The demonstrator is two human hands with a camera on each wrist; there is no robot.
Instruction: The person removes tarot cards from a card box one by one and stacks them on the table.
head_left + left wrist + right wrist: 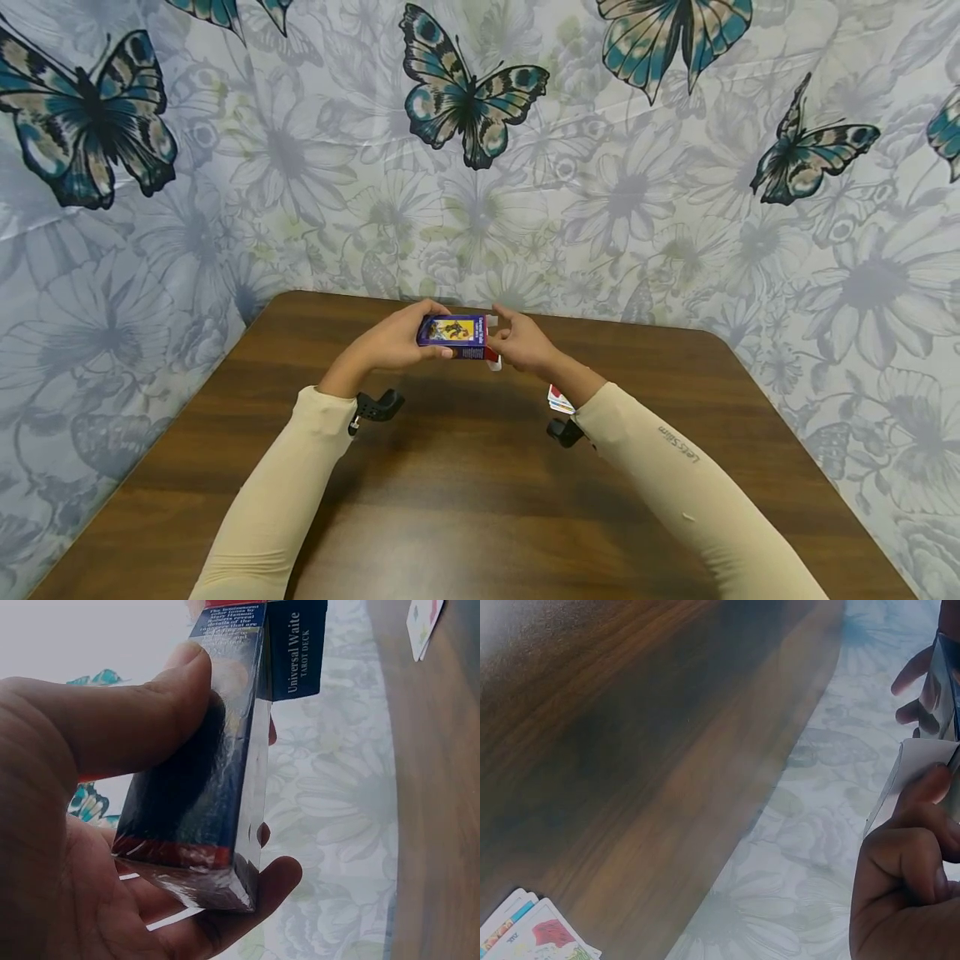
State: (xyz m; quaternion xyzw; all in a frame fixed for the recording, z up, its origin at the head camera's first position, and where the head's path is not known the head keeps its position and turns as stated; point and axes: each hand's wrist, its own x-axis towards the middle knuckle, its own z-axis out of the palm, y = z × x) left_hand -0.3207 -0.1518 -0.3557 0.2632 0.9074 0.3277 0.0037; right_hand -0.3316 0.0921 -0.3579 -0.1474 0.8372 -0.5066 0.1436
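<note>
1. Blue card box (454, 333) in the head view: it is held above the brown table (450, 475), its yellow picture panel turned up, and both forearms, in cream sleeves (262, 492), are extended toward it.
2. At the box's left end, the left hand (393, 340) is wrapped about it, with the thumb laid against the near side and a finger set along the far edge.
3. At the box's right end, the right hand (522, 342) is brought up with its fingers bent and the wrist angled inward.
4. Loose cards (560, 400) are seen right of the box and nearer the person, partly covered by the right wrist. Beyond the box, a butterfly-patterned backdrop (480, 217) is seen.
5. By the left wrist view, the box is confirmed in the left hand's grip: its printed side is crossed by the thumb, and other fingers are placed behind and beneath. From the box's far end, a title flap (298, 656) is folded outward.
6. In the right wrist view, a white flap (915, 756) at the box's end is touched by a right finger, the others being curled; whether it is pinched cannot be told.
</note>
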